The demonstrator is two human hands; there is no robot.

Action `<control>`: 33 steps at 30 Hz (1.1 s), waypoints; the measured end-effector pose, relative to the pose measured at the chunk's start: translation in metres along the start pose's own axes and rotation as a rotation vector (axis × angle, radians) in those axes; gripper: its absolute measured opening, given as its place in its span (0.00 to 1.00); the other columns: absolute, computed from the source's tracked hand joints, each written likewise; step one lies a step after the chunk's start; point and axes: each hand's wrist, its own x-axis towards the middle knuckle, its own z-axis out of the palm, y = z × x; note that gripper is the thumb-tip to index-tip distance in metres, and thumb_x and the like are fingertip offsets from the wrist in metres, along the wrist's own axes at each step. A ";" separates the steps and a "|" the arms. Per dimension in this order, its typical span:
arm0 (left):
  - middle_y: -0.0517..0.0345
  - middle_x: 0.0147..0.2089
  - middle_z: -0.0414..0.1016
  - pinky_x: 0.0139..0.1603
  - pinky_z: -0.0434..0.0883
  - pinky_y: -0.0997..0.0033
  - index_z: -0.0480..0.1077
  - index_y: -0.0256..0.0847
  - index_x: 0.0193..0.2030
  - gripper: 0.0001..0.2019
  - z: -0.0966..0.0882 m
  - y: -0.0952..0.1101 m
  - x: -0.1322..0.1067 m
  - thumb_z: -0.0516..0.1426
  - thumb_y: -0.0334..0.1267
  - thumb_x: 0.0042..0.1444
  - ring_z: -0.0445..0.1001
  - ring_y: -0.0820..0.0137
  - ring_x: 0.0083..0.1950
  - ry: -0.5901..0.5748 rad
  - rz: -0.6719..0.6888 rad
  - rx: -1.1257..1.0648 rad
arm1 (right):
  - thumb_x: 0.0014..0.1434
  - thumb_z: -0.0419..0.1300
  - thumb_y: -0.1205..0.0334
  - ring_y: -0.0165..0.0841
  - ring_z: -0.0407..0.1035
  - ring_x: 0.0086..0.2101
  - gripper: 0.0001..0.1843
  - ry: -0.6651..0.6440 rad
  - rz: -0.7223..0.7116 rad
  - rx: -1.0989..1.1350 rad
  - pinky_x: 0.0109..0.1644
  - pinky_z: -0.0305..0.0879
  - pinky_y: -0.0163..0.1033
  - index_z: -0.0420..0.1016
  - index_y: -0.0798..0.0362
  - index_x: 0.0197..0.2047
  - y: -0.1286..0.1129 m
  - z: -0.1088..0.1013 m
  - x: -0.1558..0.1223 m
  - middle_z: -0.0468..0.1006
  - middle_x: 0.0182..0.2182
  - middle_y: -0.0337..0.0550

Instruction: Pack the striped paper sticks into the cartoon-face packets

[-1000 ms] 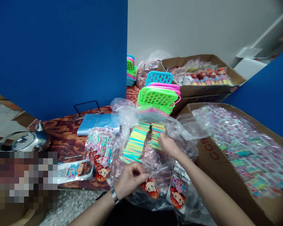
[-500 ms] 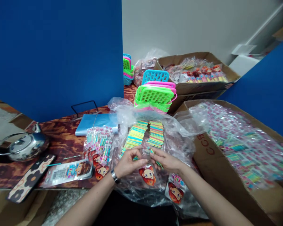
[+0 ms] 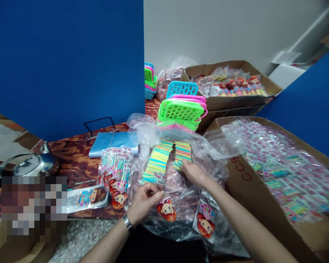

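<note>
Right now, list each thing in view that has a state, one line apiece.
Left hand: pinching a clear packet with a red-haired cartoon face.
Right hand: fingers on the stacked pastel sticks.
Clear plastic bag: open, spread around the sticks.
Big cardboard box of packets: open, filled.
Far cardboard box: open, filled.
Green plastic baskets: stacked.
Steel kettle: lid on.

Packing workshop: cardboard boxes [image 3: 237, 171] of packaged trinkets.

Red letters "CCB" on side of cardboard box [image 3: 244, 168]; packet print too small to read.
</note>
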 end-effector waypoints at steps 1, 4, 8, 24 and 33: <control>0.59 0.27 0.71 0.35 0.64 0.73 0.64 0.37 0.22 0.13 0.000 -0.001 0.000 0.61 0.42 0.47 0.70 0.71 0.32 0.002 -0.005 -0.001 | 0.63 0.43 0.60 0.37 0.72 0.34 0.11 -0.006 -0.008 -0.034 0.32 0.58 0.35 0.60 0.56 0.44 -0.001 0.001 -0.001 0.75 0.36 0.52; 0.61 0.25 0.70 0.33 0.63 0.74 0.64 0.37 0.22 0.13 0.000 -0.002 0.000 0.62 0.42 0.47 0.68 0.73 0.29 -0.007 -0.022 -0.016 | 0.62 0.44 0.66 0.38 0.73 0.34 0.09 -0.024 -0.028 -0.126 0.32 0.60 0.36 0.60 0.55 0.45 -0.004 0.004 -0.004 0.74 0.39 0.53; 0.62 0.23 0.68 0.31 0.62 0.75 0.64 0.37 0.22 0.13 0.004 -0.001 -0.001 0.62 0.41 0.46 0.66 0.74 0.27 -0.016 -0.034 -0.044 | 0.60 0.42 0.72 0.36 0.73 0.34 0.12 -0.026 -0.056 -0.191 0.32 0.62 0.36 0.63 0.55 0.42 -0.008 0.011 -0.004 0.71 0.40 0.53; 0.59 0.30 0.73 0.35 0.63 0.75 0.65 0.36 0.22 0.13 0.019 -0.003 -0.004 0.64 0.40 0.43 0.68 0.74 0.31 -0.053 -0.115 -0.309 | 0.64 0.36 0.51 0.28 0.67 0.26 0.15 0.313 0.002 0.990 0.31 0.64 0.34 0.57 0.50 0.41 -0.026 -0.006 -0.029 0.67 0.28 0.37; 0.64 0.21 0.67 0.27 0.60 0.77 0.64 0.36 0.22 0.16 0.041 0.000 -0.006 0.68 0.40 0.36 0.63 0.79 0.22 -0.141 -0.260 -0.683 | 0.63 0.43 0.51 0.31 0.62 0.32 0.12 0.485 -0.053 1.128 0.39 0.62 0.38 0.58 0.50 0.39 -0.080 0.000 -0.059 0.64 0.30 0.39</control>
